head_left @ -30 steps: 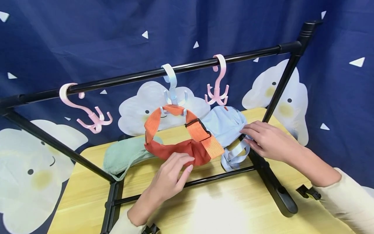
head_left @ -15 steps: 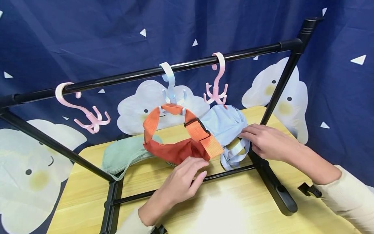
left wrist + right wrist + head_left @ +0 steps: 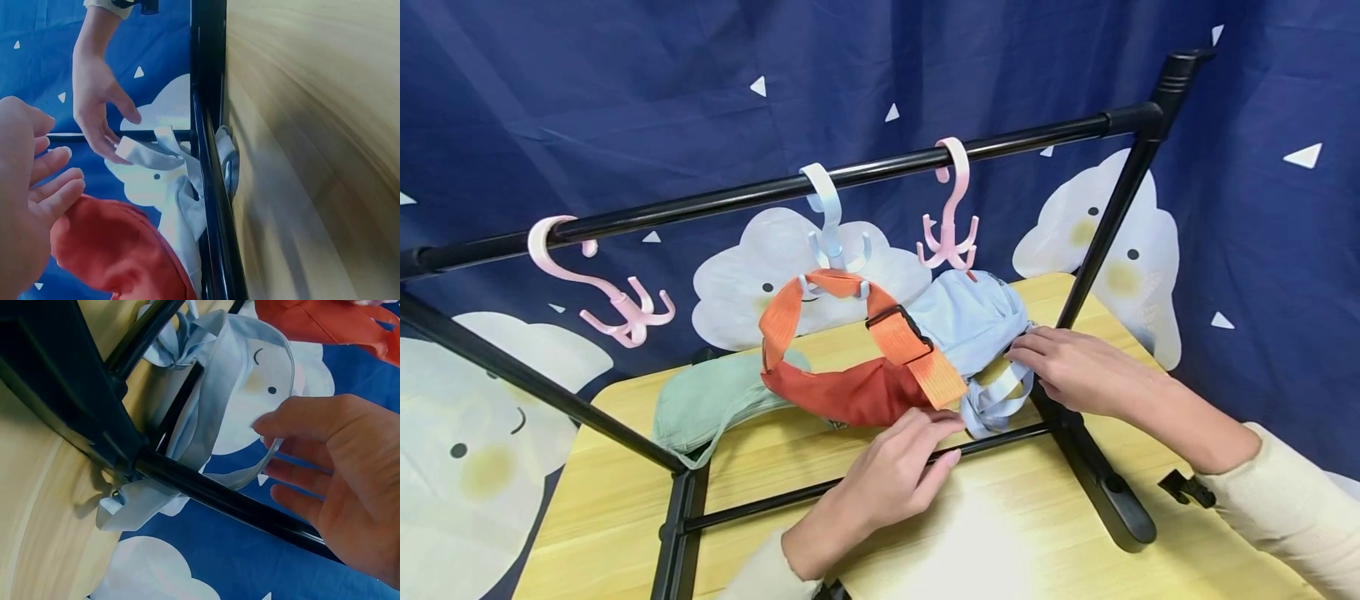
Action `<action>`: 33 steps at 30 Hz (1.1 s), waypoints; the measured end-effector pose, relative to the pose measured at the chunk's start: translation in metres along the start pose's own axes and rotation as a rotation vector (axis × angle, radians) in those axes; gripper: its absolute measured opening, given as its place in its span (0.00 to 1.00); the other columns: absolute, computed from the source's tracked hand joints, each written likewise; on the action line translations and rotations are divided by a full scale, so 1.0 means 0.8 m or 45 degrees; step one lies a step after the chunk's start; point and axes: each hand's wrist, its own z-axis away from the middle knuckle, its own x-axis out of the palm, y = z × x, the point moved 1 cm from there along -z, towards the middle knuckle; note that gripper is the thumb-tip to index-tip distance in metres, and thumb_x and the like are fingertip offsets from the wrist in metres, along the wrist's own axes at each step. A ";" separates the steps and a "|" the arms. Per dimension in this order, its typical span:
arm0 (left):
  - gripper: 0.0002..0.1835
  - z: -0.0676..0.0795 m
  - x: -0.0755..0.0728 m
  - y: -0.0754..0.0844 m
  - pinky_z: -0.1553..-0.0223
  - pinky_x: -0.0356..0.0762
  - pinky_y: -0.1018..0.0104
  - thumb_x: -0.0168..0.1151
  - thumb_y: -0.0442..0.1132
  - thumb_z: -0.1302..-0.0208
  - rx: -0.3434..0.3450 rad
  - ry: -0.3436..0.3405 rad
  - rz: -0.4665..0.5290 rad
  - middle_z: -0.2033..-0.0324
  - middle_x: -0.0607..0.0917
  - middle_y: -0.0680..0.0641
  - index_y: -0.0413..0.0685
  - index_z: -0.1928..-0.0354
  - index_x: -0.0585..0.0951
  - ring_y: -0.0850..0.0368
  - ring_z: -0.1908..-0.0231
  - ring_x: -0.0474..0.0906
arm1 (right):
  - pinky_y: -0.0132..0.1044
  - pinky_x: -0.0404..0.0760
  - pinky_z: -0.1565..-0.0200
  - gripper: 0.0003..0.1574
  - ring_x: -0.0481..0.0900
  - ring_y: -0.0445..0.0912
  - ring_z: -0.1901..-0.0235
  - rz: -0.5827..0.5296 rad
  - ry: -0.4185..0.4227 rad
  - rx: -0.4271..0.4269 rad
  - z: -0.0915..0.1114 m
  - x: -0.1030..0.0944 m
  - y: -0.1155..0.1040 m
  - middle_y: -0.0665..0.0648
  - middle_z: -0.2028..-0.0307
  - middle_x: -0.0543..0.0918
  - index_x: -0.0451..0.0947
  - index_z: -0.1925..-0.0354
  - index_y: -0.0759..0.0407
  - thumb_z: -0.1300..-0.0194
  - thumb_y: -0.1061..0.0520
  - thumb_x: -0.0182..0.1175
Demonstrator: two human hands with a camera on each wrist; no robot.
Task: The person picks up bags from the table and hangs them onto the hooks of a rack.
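Observation:
My right hand (image 3: 1075,371) holds the light blue strap (image 3: 215,394) of a light blue bag (image 3: 970,317); the strap passes between thumb and fingers in the right wrist view. The bag lies on the table under the rack. A red waist bag (image 3: 850,392) hangs by its orange strap (image 3: 891,337) from the light blue hook (image 3: 831,233). My left hand (image 3: 895,467), fingers loosely bent with nothing in them, is just below the red bag, over the lower bar. In the left wrist view, the left hand (image 3: 28,194) overlaps the red bag's edge.
The black rack (image 3: 745,193) spans the wooden table (image 3: 587,517). Two pink hooks hang from its top bar, one left (image 3: 632,317) and one right (image 3: 950,242). A green bag (image 3: 707,400) lies at the left. Behind is a blue cloud-patterned curtain (image 3: 647,83).
My left hand has moved right along the lower front of the red bag. The right hand stays at the light blue strap, and a strap loop has lifted slightly. The view has shifted a little.

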 end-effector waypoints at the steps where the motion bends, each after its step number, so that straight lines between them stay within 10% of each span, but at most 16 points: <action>1: 0.16 0.000 0.002 0.001 0.41 0.80 0.71 0.58 0.42 0.25 -0.004 -0.009 -0.013 0.45 0.86 0.51 0.46 0.40 0.80 0.59 0.46 0.83 | 0.51 0.83 0.40 0.29 0.84 0.56 0.45 0.002 -0.006 0.001 0.000 0.001 0.000 0.61 0.48 0.86 0.82 0.45 0.64 0.48 0.69 0.72; 33: 0.28 -0.038 0.063 -0.004 0.37 0.80 0.67 0.59 0.49 0.23 -0.297 -0.421 -0.035 0.31 0.77 0.46 0.46 0.28 0.66 0.56 0.37 0.81 | 0.41 0.86 0.52 0.16 0.85 0.47 0.58 0.082 0.041 -0.137 -0.005 0.030 0.004 0.52 0.63 0.88 0.83 0.62 0.58 0.45 0.75 0.68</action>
